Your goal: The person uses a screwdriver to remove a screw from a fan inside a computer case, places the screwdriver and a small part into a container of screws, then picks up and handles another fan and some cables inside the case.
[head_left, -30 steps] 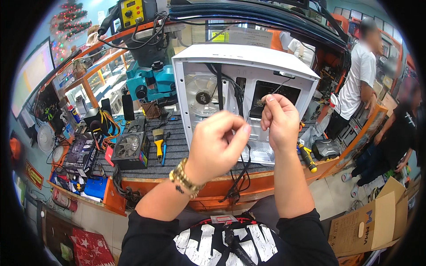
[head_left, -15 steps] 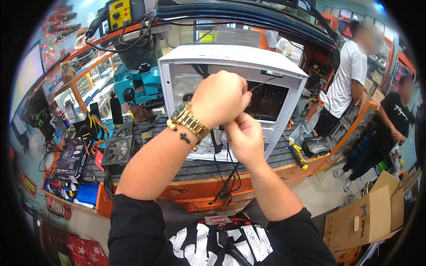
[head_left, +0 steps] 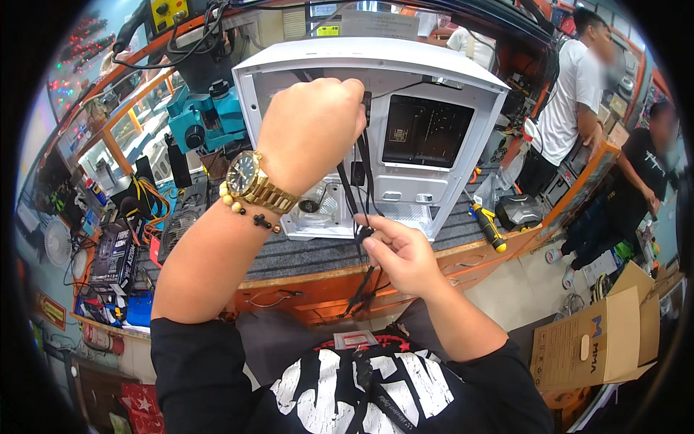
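A white computer case [head_left: 361, 50] stands on the bench in front of me, its open side toward me. A bundle of thin black cables [head_left: 367, 170] hangs across that opening. Up before the case, my left hand [head_left: 311, 123] is closed on the upper part of the cables, which come out beside its fingers; a gold watch and a beaded bracelet circle that wrist. Lower down, my right hand [head_left: 399, 253] pinches the same bundle between thumb and fingers near the bench's front edge. Loose cable ends [head_left: 361, 289] dangle below it. My left hand hides part of the case's interior.
A yellow-and-black screwdriver [head_left: 489, 228] lies right of the case on the grey ribbed mat [head_left: 311, 254]. Left stand a teal machine [head_left: 206, 124] and a motherboard box [head_left: 114, 253]. An open cardboard box [head_left: 571, 343] sits low right. Two people stand beyond the bench's right end.
My hands have drawn apart: the left rose and went left, the right moved down. More of the cables and case interior now shows. The view has shifted slightly.
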A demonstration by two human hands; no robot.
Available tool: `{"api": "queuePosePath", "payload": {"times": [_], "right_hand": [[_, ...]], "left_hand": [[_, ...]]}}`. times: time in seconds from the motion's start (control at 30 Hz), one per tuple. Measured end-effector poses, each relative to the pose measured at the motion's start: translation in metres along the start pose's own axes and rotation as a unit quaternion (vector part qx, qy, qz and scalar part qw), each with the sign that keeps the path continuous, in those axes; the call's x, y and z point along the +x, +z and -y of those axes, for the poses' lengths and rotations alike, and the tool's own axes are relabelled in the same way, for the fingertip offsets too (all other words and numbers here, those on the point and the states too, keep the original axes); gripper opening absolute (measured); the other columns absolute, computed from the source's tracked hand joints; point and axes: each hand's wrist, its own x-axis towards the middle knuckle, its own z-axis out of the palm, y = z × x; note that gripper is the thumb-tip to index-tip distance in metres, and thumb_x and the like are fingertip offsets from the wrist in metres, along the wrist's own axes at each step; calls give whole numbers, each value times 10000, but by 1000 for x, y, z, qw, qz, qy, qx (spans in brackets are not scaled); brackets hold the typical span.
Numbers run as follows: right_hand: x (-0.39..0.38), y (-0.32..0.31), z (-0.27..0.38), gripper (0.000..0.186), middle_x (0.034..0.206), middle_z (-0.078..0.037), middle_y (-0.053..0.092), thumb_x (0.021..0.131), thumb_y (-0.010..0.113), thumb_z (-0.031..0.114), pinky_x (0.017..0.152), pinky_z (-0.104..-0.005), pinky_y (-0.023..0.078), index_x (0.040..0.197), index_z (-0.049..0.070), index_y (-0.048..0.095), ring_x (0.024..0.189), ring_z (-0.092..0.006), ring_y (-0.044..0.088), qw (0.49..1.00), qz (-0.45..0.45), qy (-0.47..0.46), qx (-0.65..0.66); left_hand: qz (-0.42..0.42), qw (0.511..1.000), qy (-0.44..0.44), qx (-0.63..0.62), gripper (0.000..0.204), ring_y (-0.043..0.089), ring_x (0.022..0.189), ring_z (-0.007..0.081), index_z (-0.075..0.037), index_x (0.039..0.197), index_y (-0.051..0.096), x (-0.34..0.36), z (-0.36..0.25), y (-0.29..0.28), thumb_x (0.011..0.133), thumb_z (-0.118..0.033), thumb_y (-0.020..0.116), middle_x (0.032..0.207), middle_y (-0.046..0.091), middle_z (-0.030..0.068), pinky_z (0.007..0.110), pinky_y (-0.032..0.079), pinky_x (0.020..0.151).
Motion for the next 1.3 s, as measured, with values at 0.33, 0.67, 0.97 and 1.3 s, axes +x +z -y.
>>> {"api": "queuePosePath", "payload": {"times": [0.33,0.67,0.97,1.3], "right_hand": [[0,-30,-57,487,1218,-165,733,1029,748,184,897,-349,570,1456,-22,635,1081,-206,695,968,-158,-57,-186],[21,20,-66,503,1066,-130,757,1093,700,236,904,-358,588,1477,-53,551,949,-193,722,990,-83,-19,-111],[30,23,-43,333,967,-85,715,1141,583,196,726,-302,568,1402,-11,592,761,-134,681,992,27,122,13],[30,27,-75,466,1150,-87,698,1092,703,223,874,-327,562,1472,4,545,940,-186,699,988,45,77,-125]], "left_hand": [[1,999,-9,-35,117,742,790,381,-42,957,717,-17,12,-3,929,-152,747,875,763,160,476,596,717],[34,889,-198,-412,384,647,629,84,-25,1393,562,-50,8,-1,1058,-146,703,753,648,14,258,505,572],[131,847,-210,-470,227,442,589,10,1,1113,729,-82,13,-4,1113,-220,681,756,592,-84,221,352,530],[104,848,-306,-421,197,650,625,47,7,1047,690,-109,21,23,1072,-183,732,748,668,-15,239,546,567]]}}
